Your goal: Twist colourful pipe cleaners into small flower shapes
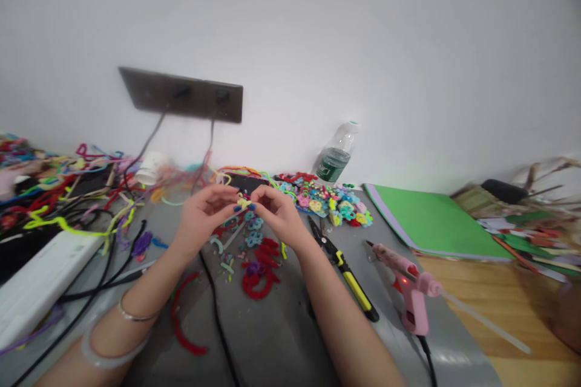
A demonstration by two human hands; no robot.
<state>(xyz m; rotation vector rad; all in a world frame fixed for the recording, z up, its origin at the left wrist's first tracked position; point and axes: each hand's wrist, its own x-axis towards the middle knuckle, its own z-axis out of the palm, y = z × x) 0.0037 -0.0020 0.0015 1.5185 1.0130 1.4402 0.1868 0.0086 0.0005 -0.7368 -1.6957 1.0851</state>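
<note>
My left hand [204, 213] and my right hand [278, 213] meet over the grey table, fingertips pinched on a small pale yellow pipe-cleaner piece [244, 202]. Its exact shape is partly covered by the fingers. Just below lie light blue pipe-cleaner flowers [254, 238] and a coiled red pipe cleaner [258, 287] with a purple bit in it. A curved red pipe cleaner [177, 317] rests near my left forearm. Beside my right forearm are yellow-and-black pliers [351, 287].
A pink glue gun [411, 290] with a glue stick stands on the right, its red light lit. Behind are a heap of small flowers [345, 202], a water bottle [338, 154] and a green sheet [436, 221]. Cables, tangled pipe cleaners and a white power strip [49, 284] fill the left.
</note>
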